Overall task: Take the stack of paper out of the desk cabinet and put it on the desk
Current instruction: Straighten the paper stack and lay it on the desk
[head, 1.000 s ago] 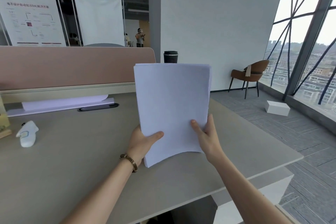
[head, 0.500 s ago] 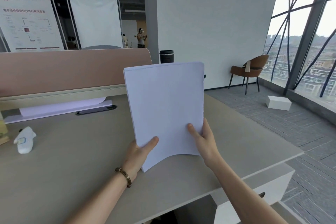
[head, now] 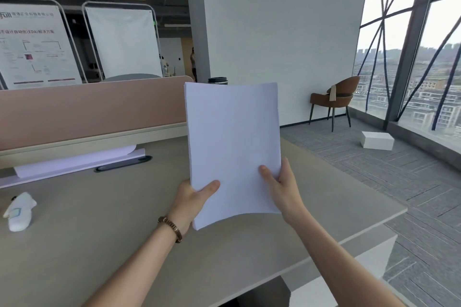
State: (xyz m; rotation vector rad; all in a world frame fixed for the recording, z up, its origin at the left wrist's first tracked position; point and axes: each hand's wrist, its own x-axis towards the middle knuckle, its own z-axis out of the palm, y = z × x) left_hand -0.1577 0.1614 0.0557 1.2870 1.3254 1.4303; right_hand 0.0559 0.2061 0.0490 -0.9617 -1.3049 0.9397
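Note:
A white stack of paper [head: 233, 142] stands nearly upright above the grey desk [head: 99, 227], its lower edge bowed and lifted off the surface. My left hand [head: 193, 200] grips its lower left corner, thumb on the front face. At the lower right edge, my right hand [head: 280, 188] holds it the same way. The white desk cabinet [head: 354, 271] shows under the desk's right end; its opening is hidden.
A pink divider panel [head: 87, 109] closes off the desk's far side, with a white tray [head: 74, 164] below it. A small white device [head: 20, 209] lies at the left. A black cup [head: 218, 80] peeks behind the paper. A brown chair [head: 334, 99] and white box [head: 376, 141] stand on the floor.
Both hands keep their grip on the paper. The stack has dropped slightly lower and drifted a little left against the divider, and its top now curves back a bit.

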